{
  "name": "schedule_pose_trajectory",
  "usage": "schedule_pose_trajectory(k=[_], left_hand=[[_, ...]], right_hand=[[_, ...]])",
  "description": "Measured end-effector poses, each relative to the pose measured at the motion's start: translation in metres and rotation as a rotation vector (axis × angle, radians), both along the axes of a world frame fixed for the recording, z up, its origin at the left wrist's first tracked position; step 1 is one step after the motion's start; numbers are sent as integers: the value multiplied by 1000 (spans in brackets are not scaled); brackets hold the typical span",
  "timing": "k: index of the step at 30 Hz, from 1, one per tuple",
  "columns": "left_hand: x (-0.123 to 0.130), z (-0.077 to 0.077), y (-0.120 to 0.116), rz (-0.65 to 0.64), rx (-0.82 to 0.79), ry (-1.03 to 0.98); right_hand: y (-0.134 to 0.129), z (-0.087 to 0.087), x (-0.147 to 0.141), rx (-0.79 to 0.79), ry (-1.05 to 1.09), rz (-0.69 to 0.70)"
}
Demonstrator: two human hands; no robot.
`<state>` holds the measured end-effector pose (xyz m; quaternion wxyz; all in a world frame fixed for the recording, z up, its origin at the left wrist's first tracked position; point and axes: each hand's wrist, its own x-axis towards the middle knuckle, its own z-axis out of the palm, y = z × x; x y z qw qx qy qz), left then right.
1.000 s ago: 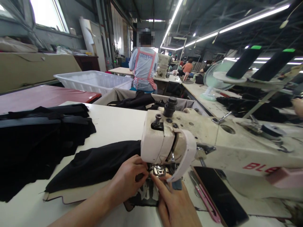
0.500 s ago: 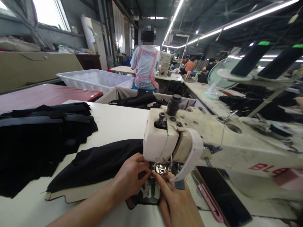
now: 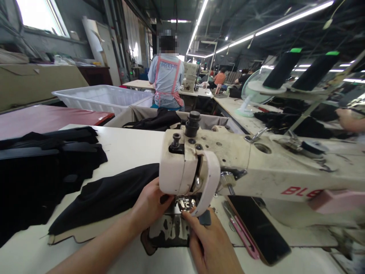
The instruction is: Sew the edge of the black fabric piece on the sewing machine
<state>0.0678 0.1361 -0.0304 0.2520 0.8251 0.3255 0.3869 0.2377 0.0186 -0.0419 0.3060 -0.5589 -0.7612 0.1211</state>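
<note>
A sewing machine stands before me, its metal presser foot low over a worn plate. Left of the foot, my left hand has thumb and forefinger pinched together at the near end of a black fabric piece. That piece stretches leftward over the table and has a beige strip along its lower edge. My right hand lies in front of the foot, forefinger stretched toward it and apart from the thumb. The machine's guard hides some of its fingers, and fabric under the foot is hard to make out.
A stack of black cut pieces covers the table's left side. On the right lie a phone and pink-handled tweezers. Thread cones stand above the machine. Behind are a cloth-lined bin, a white tub and a seated person.
The view has swung a little to the right, so everything sits further left. Both hands stay beside the presser foot, with the right fingers slightly shifted. The fabric looks nearly unmoved.
</note>
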Motion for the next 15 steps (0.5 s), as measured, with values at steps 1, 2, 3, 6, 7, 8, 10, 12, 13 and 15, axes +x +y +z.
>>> schedule_pose_trajectory(k=[1, 2, 3, 6, 7, 8, 10, 12, 13, 15], left_hand=[[0, 1, 1, -2, 3, -7], [-1, 2, 1, -3, 5, -11], [-1, 3, 1, -2, 6, -11], [-3, 4, 1, 4, 5, 0], [-3, 4, 1, 3, 1, 8], [-4, 4, 1, 4, -3, 16], [-5, 4, 2, 4, -11, 37], [-7, 5, 4, -6, -18, 57], [-7, 5, 4, -14, -20, 64], [-7, 5, 5, -35, -25, 68]], right_hand=[[0, 0, 0, -5, 8, -1], [0, -1, 1, -8, 13, -1], [0, -1, 1, -10, 14, -1], [0, -3, 3, -11, 11, 1], [0, -4, 3, -7, 5, 11], [-1, -4, 3, -2, -5, 23], [-3, -4, 3, 13, -27, 45], [-4, -3, 2, 16, -46, 52], [-4, -3, 1, 14, -48, 39], [-3, -1, 0, 8, -30, 16]])
